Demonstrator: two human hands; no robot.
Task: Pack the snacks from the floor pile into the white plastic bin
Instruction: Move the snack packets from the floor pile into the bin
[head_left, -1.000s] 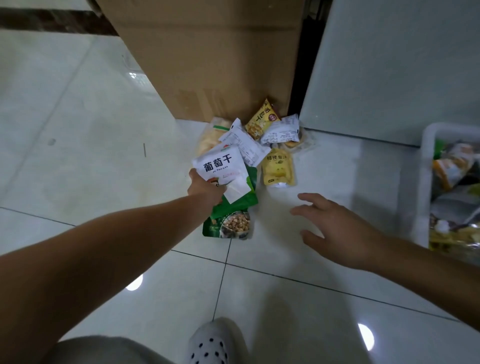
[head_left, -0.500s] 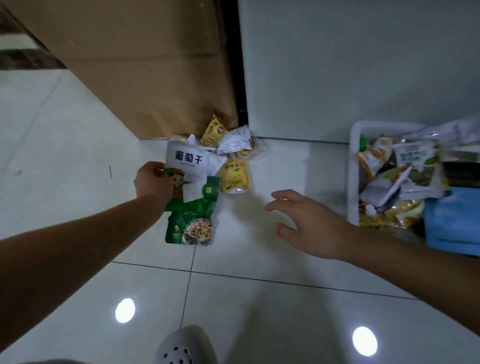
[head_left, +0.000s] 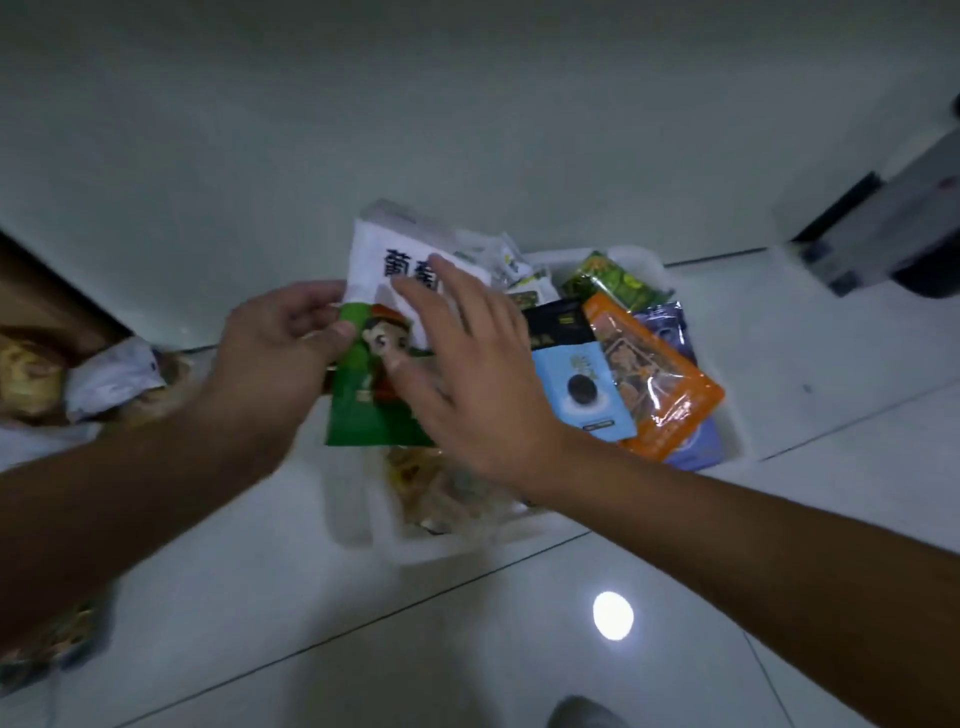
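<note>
Glossy white tile floor (head_left: 467, 649), pale wall (head_left: 467, 130) behind; one lamp glare on the tiles.

Item 1: raisin pouch (head_left: 374, 415), white top, green bottom. Held over the near-left part of the white plastic bin (head_left: 732, 431), not yet inside. Black print on the white panel: "葡" legible, next char. part-covered by the right index fingertip, rest hidden. Cartoon figure w/ red hat below the print.

Item 2: left hand (head_left: 270, 364) pinches the pouch's left edge, thumb on the front, other fingers curled behind.

Item 3: right hand (head_left: 478, 384), fingers straight and spread, lies across the pouch front; contact cannot be confirmed.

Item 4: bin contents, just past the right little finger: blue-and-black pouch (head_left: 582, 384) w/ dark round graphic, then orange pouch (head_left: 654, 379) overlapping a purple pouch (head_left: 670, 327). Green packet (head_left: 608, 280) beyond the right fingertips. Writing on all four too blurred to read.

Item 5: floor pile outboard of the left knuckles: white packet (head_left: 111, 376) among yellowish packs, blurred, no text legible.
</note>
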